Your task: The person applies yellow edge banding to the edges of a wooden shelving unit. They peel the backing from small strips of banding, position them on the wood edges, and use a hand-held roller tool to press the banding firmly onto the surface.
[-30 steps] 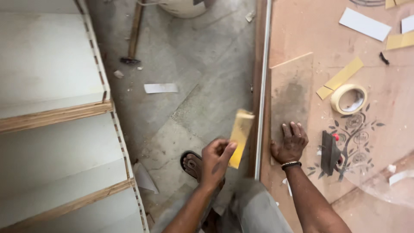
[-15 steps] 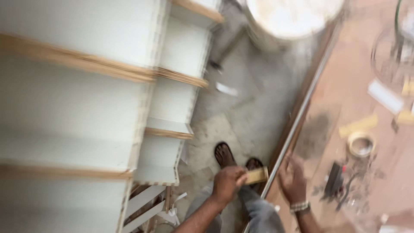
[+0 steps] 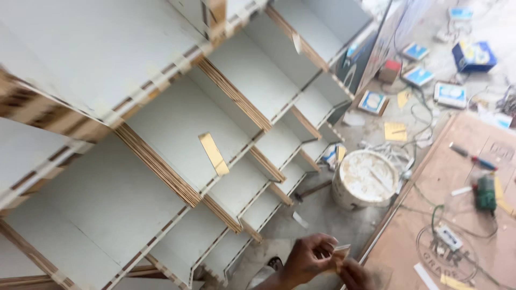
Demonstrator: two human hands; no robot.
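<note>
Both hands have come together since a second ago: then my right hand (image 3: 355,275) lay flat on the board (image 3: 430,236) and only my left hand (image 3: 307,258) held the tan strip (image 3: 339,252). Now both sets of fingers pinch that strip between them, low and just left of the board's edge. Left hand is curled closed on it; right hand shows only its knuckles at the frame bottom, fingers closed on the strip's lower end as far as I can see. Head view has also swung up and left, so the shelf unit (image 3: 161,134) now fills most of the frame.

My read: strip is being worked with both hands, off the board, over the floor.

Outward from the strip:
- Bucket (image 3: 365,180) stands on the floor above the hands, just left of the board. Inside looks pale and smeared, with something thin lying across it; contents beyond that I can't tell.
- Shelf unit left of the bucket: white compartments with ply edges, open. One similar tan strip (image 3: 214,153) lies on a panel mid-unit; otherwise the bays show nothing.
- Small boxes (image 3: 449,94) are scattered on the floor above the board.
- On the board: green tool (image 3: 485,193) with a cable, pen (image 3: 473,157).
</note>
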